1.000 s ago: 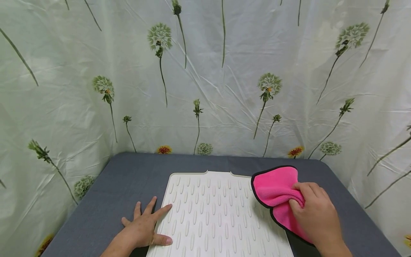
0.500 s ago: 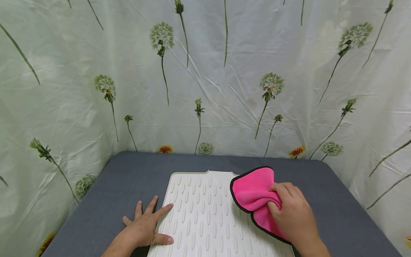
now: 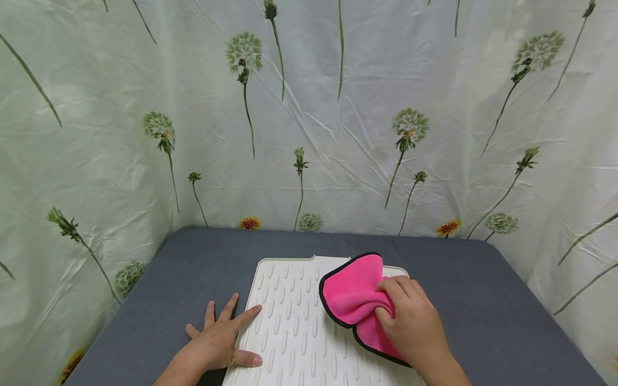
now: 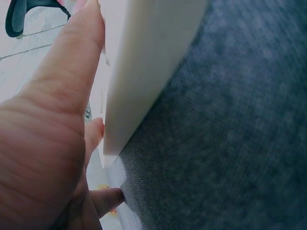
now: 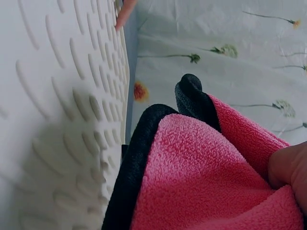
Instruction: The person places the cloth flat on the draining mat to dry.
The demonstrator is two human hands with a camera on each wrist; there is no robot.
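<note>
A white board (image 3: 285,321) with rows of raised oval ridges lies on the grey-covered table. Spread over its left edge is my left hand (image 3: 217,340), thumb and index finger resting on the board while the other fingers reach over the table cover. The left wrist view shows the board's pale side wall (image 4: 139,81) below that hand. My right hand (image 3: 417,321) grips a bunched pink cloth (image 3: 350,289) with black trim over the board's right half. In the right wrist view the fleecy cloth (image 5: 192,177) casts a shadow; whether it touches the ridges I cannot tell.
The grey table cover (image 3: 502,311) extends around the board on the left, right and far sides. Behind the table hangs a pale curtain (image 3: 352,134) printed with dandelions and other flowers.
My right hand has carried the pink cloth leftward, from the board's right edge toward its middle, uncovering the far right corner. My left hand stays in place on the left edge.
</note>
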